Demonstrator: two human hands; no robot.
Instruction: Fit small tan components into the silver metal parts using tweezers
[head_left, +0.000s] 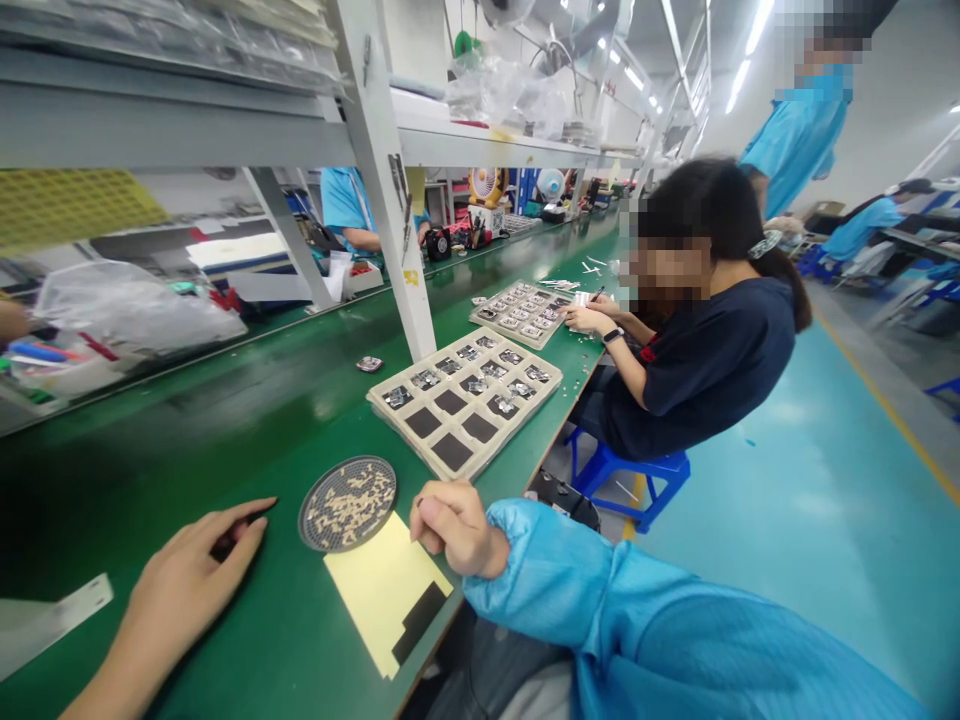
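Observation:
My left hand [187, 570] rests on the green bench, fingers stretched out and thumb apart, with nothing in it. To its right lies a round grey dish [307, 530] holding many small beige pieces. A yellow sheet [375, 590] with a dark strip [420, 625] along one edge lies partly under the dish. Over the sheet's right side, my right hand [454, 520] is closed, fingers curled in; whatever it may hold is too small or hidden. Beyond is a cream compartment tray [469, 470] with dark pads, several bearing small metallic parts.
A second compartment tray [540, 340] stands farther along, beside a seated co-worker [697, 340] on a blue stool [645, 490]. A loose small part [369, 364] lies near the shelf post [405, 270]. A white strip [56, 625] sits at the left.

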